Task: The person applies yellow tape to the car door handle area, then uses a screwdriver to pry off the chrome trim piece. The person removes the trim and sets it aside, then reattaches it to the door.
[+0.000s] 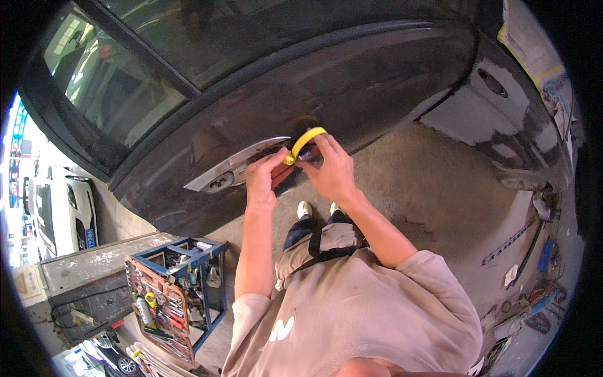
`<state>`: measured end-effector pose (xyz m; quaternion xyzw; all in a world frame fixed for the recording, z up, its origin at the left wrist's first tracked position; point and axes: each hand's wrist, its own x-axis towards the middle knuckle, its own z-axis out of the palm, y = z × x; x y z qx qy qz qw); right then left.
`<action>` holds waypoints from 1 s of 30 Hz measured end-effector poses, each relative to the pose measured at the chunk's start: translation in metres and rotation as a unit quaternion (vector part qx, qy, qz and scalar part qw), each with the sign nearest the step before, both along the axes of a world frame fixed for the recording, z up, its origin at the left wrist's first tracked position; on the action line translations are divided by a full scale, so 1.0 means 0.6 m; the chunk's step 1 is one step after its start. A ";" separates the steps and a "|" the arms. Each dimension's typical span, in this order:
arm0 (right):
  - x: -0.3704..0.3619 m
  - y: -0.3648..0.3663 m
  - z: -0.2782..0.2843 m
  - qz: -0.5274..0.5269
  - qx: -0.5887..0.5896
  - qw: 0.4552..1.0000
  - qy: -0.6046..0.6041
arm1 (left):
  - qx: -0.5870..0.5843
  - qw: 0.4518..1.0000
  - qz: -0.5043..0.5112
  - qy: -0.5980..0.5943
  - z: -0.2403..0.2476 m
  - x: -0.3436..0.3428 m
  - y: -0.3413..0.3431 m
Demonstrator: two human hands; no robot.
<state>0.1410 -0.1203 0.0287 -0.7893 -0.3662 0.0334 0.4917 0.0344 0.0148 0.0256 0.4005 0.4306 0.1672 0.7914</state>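
- At the dark car panel, we find the yellow tape roll in front of the bodywork, near the upper end of the silver trim.
- Right grip: closed on the roll's rim, apparently to steady it.
- Left grip: pinched narrow on the yellow tape end, presumably to control it; we cannot tell whether it touches the trim.
- Beside the table, we note the blue tool cart, likely placed for easy reach.
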 end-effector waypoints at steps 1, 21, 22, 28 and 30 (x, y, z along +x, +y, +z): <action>0.004 0.003 0.006 0.000 0.022 1.000 0.011 | 0.009 1.000 0.000 0.007 0.002 0.002 -0.004; -0.074 -0.012 0.005 0.256 0.214 0.942 -0.014 | -0.152 0.979 -0.002 -0.137 -0.071 -0.010 -0.016; -0.070 -0.013 0.002 0.256 0.192 0.946 -0.044 | -0.161 0.979 0.007 -0.128 -0.065 -0.008 -0.015; -0.040 -0.014 -0.015 0.253 0.052 0.963 -0.072 | -0.162 0.978 0.005 -0.132 -0.047 0.000 -0.018; -0.027 -0.005 -0.022 0.223 0.036 0.972 -0.067 | -0.158 0.978 0.017 -0.133 -0.045 0.003 -0.019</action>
